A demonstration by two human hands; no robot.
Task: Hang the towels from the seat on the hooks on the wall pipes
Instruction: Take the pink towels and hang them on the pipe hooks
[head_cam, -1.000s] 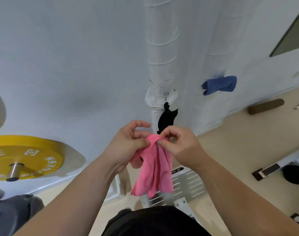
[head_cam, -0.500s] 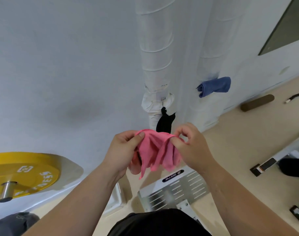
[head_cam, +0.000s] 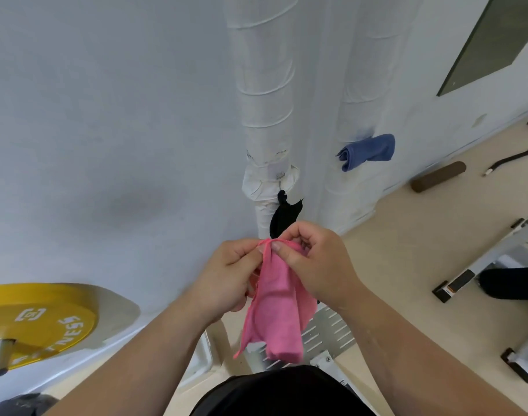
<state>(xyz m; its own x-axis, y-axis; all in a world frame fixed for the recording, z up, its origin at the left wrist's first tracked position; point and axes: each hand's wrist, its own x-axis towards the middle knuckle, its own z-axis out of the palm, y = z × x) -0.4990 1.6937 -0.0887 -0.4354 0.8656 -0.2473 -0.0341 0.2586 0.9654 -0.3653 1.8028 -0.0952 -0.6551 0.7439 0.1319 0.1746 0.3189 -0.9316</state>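
**Two pinches on one pink towel (head_cam: 280,304)**

Both hands are up in front of the person, very close together. The left hand (head_cam: 226,274) pinches the top edge of the pink towel with its thumb and first finger. The right hand (head_cam: 313,265) does the same, just beside it. The other fingers are curled in. The two pinches almost touch, so only a little bit of edge sits between them.

The pink towel hangs straight down from the fingers. It looks long and thin, and its long way runs up and down. Its bottom end is low, near the person's dark shirt.

The wall pipes are in front of the fingers, away from the person. The black towel (head_cam: 285,217) hangs on the left pipe (head_cam: 262,85), and its low end shows just past the right hand's knuckles. The blue towel (head_cam: 367,150) hangs on the right pipe (head_cam: 355,85), higher up and off to the right. The right hand is on that side, so it is a bit nearer to that pipe.

I cannot see a free hook. The hooks in use are hidden by their towels.

I think the pinched top edge has to go forward and up to a hook. The rest of the towel would just follow below.

A yellow weight plate (head_cam: 40,322) sits low on the left.
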